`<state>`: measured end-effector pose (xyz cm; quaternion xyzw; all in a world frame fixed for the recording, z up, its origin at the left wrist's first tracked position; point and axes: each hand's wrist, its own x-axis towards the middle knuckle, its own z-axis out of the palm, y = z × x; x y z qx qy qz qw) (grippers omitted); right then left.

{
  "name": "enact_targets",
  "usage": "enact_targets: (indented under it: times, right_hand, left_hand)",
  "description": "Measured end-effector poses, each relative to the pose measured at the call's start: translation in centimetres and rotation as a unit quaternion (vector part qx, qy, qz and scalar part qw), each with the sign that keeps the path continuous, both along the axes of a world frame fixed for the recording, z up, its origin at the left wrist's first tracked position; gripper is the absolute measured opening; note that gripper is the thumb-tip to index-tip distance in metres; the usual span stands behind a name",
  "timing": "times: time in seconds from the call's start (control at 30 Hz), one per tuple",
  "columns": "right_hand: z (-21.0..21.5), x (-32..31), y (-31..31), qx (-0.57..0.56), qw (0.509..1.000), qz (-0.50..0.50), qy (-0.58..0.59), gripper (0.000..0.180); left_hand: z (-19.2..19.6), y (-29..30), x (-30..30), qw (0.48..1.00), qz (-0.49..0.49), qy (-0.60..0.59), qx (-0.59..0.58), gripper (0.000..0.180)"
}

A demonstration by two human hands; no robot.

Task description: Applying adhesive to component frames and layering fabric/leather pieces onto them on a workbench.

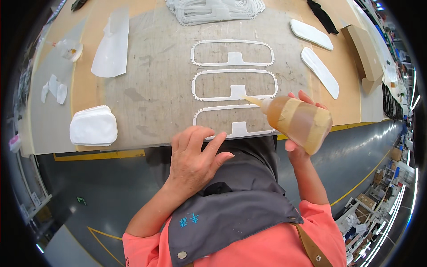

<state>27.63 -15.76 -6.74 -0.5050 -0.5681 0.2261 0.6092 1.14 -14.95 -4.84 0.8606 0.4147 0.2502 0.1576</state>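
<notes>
The right hand (297, 133) grips a glue bottle (299, 121), its nozzle apparently touching the middle white frame (235, 84). The left hand (193, 162), fingers spread open, presses the nearest frame (233, 120) at the bench's (151, 98) front edge.

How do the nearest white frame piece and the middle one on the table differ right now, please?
The nearest frame lies at the table edge with the left hand on its near side; the middle frame lies farther in, untouched by either hand. The glue bottle in the right hand has its nozzle tip at the middle frame's lower edge, not the nearest one. The hand hides part of the nearest frame; the middle shows whole. Both are white, notch-edged loops with a centre tab.
</notes>
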Motion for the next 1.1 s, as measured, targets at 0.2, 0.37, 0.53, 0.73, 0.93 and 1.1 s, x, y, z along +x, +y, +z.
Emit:
enact_targets:
  times: [0.2, 0.37, 0.53, 0.73, 0.93, 1.1]
  right_hand:
    - [-1.0, 0.5, 0.4, 0.017, 0.999, 0.035, -0.032, 0.113]
    - [-1.2, 0.8, 0.7, 0.032, 0.996, 0.040, -0.070, 0.113]
    - [-0.7, 0.2, 0.0, -0.018, 1.000, -0.001, -0.018, 0.114]
    - [-0.8, -0.6, 0.0, -0.019, 0.997, -0.054, 0.056, 0.114]
    - [2.3, -0.6, 1.6, -0.157, 0.808, -0.017, 0.567, 0.078]
    - [5.0, 3.2, 0.8, -0.068, 0.777, 0.109, 0.617, 0.070]
  left_hand:
    - [-0.3, 0.3, -0.1, 1.000, 0.007, 0.010, 0.002, 0.043]
    - [-0.3, 0.3, -0.1, 1.000, 0.004, 0.000, -0.019, 0.041]
    - [-0.4, 0.3, -0.1, 1.000, 0.003, -0.005, -0.017, 0.041]
    - [0.1, -0.2, -0.2, 1.000, 0.005, 0.003, -0.008, 0.040]
    - [0.1, -1.6, 0.0, 1.000, 0.011, 0.003, 0.006, 0.041]
    - [0.2, -2.8, -0.6, 1.000, 0.020, -0.001, 0.011, 0.041]
